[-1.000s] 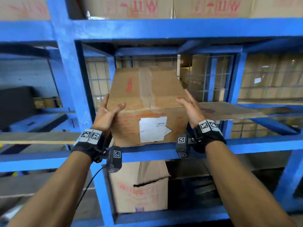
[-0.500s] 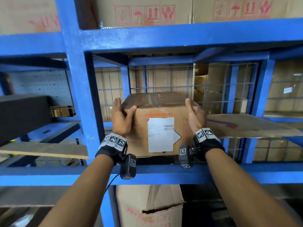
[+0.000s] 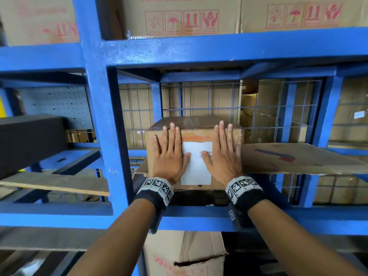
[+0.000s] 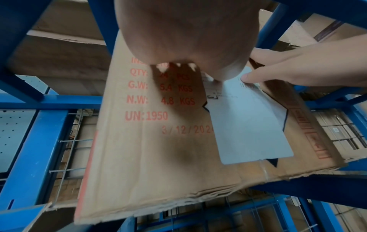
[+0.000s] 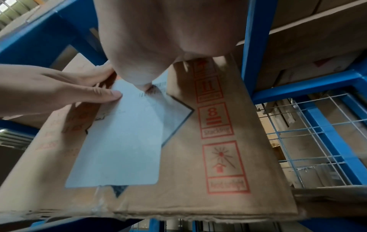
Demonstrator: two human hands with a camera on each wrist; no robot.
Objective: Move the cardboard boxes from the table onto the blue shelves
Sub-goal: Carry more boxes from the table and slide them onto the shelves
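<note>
The cardboard box [image 3: 194,154] stands in the centre of the frame on the middle level of the blue shelves [image 3: 199,50]. If pushed unevenly, it may twist against the loose cardboard sheet [image 3: 298,158] at its right. The left hand [image 3: 169,154] and right hand [image 3: 223,154] press flat on its front, fingers straight and spread, holding nothing.

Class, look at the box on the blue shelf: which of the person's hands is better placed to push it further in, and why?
Neither clearly: left hand and right hand lie flat on the cardboard box front, either side of the white label. Together they should push it straight.
</note>
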